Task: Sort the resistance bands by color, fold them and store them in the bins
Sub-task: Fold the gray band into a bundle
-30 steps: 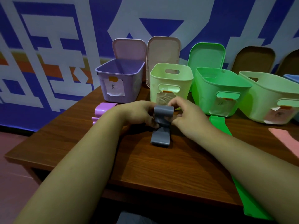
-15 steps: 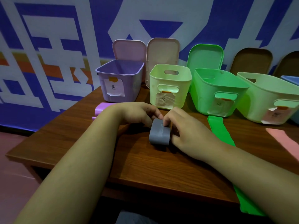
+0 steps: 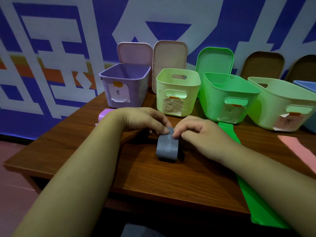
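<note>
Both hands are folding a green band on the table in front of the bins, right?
Not quite: in the head view the band that the left hand and right hand hold is grey, not green. It does lie on the table before the bins.

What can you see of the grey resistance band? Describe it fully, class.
The grey band is a flat, matte, rubbery-looking strip with faint pale print on top. It lies folded into a short stack on the brown table, its rounded fold toward the person. The left hand and right hand hold its far end with their fingertips.
</note>
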`<state>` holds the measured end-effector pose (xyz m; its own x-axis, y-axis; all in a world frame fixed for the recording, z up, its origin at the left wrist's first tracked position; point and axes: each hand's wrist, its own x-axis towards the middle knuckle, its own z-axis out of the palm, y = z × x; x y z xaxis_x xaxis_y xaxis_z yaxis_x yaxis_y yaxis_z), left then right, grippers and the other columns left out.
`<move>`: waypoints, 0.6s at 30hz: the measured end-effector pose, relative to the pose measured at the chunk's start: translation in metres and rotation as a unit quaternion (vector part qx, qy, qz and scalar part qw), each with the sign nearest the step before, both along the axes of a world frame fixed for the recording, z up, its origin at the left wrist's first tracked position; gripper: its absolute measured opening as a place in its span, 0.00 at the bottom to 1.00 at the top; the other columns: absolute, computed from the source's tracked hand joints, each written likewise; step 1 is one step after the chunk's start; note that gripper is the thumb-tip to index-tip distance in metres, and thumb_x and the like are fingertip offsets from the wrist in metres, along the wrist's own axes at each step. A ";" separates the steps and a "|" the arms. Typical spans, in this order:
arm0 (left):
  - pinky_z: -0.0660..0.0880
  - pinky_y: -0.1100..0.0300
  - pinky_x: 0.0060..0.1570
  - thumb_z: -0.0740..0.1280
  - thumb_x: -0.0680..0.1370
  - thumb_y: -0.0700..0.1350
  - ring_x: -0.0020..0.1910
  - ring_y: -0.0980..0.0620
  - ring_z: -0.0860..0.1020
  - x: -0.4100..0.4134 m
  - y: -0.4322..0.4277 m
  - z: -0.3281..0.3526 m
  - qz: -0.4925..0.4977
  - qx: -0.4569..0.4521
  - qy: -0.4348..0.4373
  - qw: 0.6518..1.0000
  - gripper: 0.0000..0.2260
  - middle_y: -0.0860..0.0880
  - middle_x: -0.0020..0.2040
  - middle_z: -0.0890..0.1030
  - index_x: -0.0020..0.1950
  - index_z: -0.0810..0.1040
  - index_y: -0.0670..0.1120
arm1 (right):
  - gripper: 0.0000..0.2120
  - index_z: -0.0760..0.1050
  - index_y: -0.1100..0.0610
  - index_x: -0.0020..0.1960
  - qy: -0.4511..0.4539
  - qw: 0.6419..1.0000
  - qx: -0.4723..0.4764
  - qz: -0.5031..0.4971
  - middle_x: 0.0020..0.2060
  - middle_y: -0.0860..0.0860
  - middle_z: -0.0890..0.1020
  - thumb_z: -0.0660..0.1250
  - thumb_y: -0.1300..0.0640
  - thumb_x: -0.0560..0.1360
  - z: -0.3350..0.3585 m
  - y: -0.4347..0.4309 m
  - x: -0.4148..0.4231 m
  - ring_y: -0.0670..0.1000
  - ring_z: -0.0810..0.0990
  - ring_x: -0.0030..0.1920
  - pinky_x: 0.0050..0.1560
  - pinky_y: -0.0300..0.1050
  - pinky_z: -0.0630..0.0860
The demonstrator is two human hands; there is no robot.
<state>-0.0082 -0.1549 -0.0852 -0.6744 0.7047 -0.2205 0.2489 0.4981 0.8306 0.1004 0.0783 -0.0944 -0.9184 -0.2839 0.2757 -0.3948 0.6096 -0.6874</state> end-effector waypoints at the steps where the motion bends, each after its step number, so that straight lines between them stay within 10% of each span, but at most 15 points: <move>1: 0.75 0.62 0.48 0.76 0.76 0.46 0.47 0.59 0.79 0.001 0.000 0.000 0.003 0.012 -0.003 1.000 0.20 0.47 0.58 0.82 0.67 0.81 0.44 | 0.12 0.87 0.46 0.49 -0.025 0.999 -0.036 -0.024 0.48 0.42 0.85 0.71 0.62 0.79 0.000 0.001 0.000 0.40 0.82 0.49 0.53 0.41 0.77; 8: 0.76 0.58 0.46 0.79 0.74 0.42 0.42 0.57 0.80 0.003 0.002 -0.001 0.071 0.069 -0.013 0.995 0.21 0.50 0.49 0.83 0.66 0.80 0.44 | 0.16 0.82 0.45 0.61 -0.122 0.980 0.053 -0.148 0.51 0.46 0.85 0.72 0.38 0.77 -0.010 -0.005 -0.021 0.50 0.84 0.50 0.50 0.47 0.77; 18: 0.80 0.52 0.49 0.76 0.78 0.43 0.47 0.48 0.81 -0.004 0.026 -0.014 0.249 0.160 0.025 0.955 0.13 0.41 0.54 0.83 0.61 0.80 0.45 | 0.15 0.87 0.53 0.50 -0.118 0.975 0.012 -0.188 0.44 0.61 0.86 0.69 0.43 0.82 0.000 -0.010 -0.066 0.55 0.77 0.39 0.41 0.47 0.67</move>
<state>-0.0120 -0.1289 -0.0991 -0.9472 0.3205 -0.0060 0.0912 0.2874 0.9535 0.0339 0.0687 -0.0947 -0.9959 0.0804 0.0420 0.0261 0.6981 -0.7156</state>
